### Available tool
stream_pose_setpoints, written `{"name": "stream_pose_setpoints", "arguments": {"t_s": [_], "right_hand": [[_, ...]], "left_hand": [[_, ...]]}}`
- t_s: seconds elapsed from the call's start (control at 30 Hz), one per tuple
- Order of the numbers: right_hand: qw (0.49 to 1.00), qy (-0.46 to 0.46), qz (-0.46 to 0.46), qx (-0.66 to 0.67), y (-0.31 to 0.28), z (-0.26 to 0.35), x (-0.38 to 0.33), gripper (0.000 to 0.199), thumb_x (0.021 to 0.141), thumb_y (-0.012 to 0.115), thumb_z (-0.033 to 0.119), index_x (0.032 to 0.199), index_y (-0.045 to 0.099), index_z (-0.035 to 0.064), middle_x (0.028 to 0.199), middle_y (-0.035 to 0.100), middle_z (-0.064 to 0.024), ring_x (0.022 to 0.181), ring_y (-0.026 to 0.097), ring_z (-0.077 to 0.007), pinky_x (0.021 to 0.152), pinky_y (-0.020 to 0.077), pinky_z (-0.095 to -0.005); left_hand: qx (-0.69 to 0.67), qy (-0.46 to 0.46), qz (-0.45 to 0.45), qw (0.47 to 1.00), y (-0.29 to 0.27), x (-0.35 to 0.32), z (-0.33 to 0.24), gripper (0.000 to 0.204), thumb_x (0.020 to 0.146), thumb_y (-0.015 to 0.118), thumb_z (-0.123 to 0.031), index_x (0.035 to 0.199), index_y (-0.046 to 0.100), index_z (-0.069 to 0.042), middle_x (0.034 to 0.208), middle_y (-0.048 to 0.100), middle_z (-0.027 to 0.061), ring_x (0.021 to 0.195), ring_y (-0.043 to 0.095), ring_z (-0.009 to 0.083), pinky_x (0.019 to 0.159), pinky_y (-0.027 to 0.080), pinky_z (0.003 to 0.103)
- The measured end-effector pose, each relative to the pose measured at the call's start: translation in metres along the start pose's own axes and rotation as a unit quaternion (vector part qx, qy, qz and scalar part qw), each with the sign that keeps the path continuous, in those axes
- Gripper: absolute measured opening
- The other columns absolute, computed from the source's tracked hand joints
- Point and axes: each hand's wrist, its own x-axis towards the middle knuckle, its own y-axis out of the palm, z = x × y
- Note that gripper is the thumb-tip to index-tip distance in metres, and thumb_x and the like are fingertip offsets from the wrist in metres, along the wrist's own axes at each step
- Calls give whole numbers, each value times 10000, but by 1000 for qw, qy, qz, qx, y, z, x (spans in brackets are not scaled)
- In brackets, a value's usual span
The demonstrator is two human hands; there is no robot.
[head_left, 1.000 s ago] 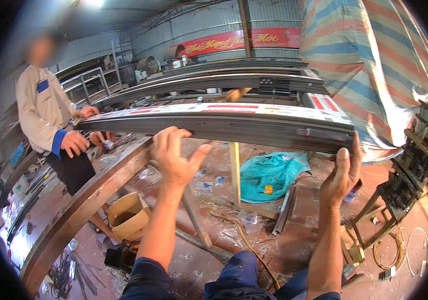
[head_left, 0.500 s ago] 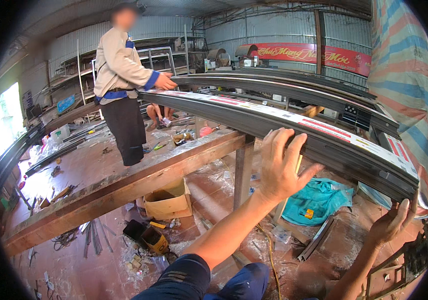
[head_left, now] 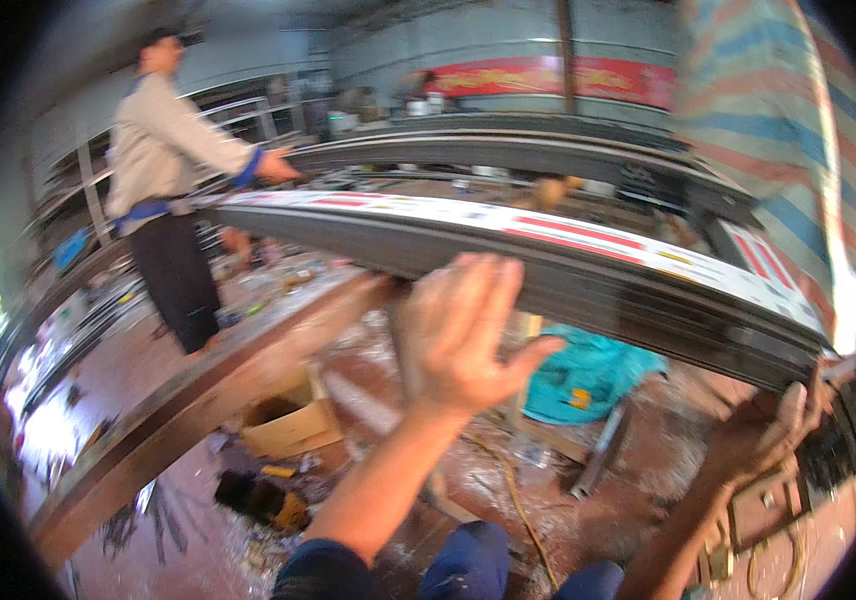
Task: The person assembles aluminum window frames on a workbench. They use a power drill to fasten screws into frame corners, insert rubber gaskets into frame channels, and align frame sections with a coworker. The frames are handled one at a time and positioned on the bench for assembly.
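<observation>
Overhead, in the head view, a long dark metal profile [head_left: 548, 255] with a white-and-red film on top ran from upper left to lower right. The left hand [head_left: 463, 335] lay open, fingers spread flat against its near side. The right hand [head_left: 763, 440] cupped its lower right end from beneath, fingers curled. A co-worker [head_left: 163, 190] held the far end, beyond a wooden beam [head_left: 198, 400].

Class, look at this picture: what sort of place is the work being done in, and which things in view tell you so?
Most likely a metal or aluminium-profile workshop: long dark metal profiles carried by two people, a long wooden workbench, metal racks, and scraps littering the floor.
</observation>
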Motion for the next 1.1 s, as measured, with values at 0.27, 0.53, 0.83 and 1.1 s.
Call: {"name": "stream_pose_setpoints", "arguments": {"t_s": [0.27, 0.53, 0.83, 1.1], "right_hand": [[986, -98, 30, -128, 5, 15, -10, 489, 1079, 517, 253, 1498, 514, 1, 1463, 578, -203, 1304, 619, -283, 1079, 542, -448], [989, 140, 31, 29, -13, 49, -23, 531, 925, 688, 332, 1375, 499, 122, 1428, 521, -226, 1344, 521, -360, 1138, 441, -574], [931, 293, 126, -177, 11, 138, 47, 943, 1015, 513, 765, 1544, 459, -14, 1611, 470, -252, 1505, 451, -360, 1250, 347, -525], [779, 151, 419, -442, 153, 163, 266, 923, 861, 876, 417, 1585, 465, 18, 1531, 528, -250, 1430, 507, -419, 1200, 407, -496]], "left_hand": [[5, -20, 23, 1000, 0, 5, -6, 876, 878, 788, -681, 1307, 721, 80, 1323, 694, 241, 1250, 641, 438, 1077, 489, 555], [-56, -73, 146, 985, -33, 6, -6, 756, 1008, 662, -630, 1386, 635, 24, 1395, 601, 211, 1319, 579, 437, 1109, 451, 612], [-139, -160, 372, 904, -80, 52, -4, 561, 943, 774, -337, 1358, 666, 25, 1466, 566, 247, 1385, 540, 508, 1157, 434, 622], [-264, -334, 418, 802, -131, 141, -11, 677, 926, 822, -296, 1460, 576, 42, 1462, 588, 318, 1319, 592, 524, 1072, 520, 549]]}}
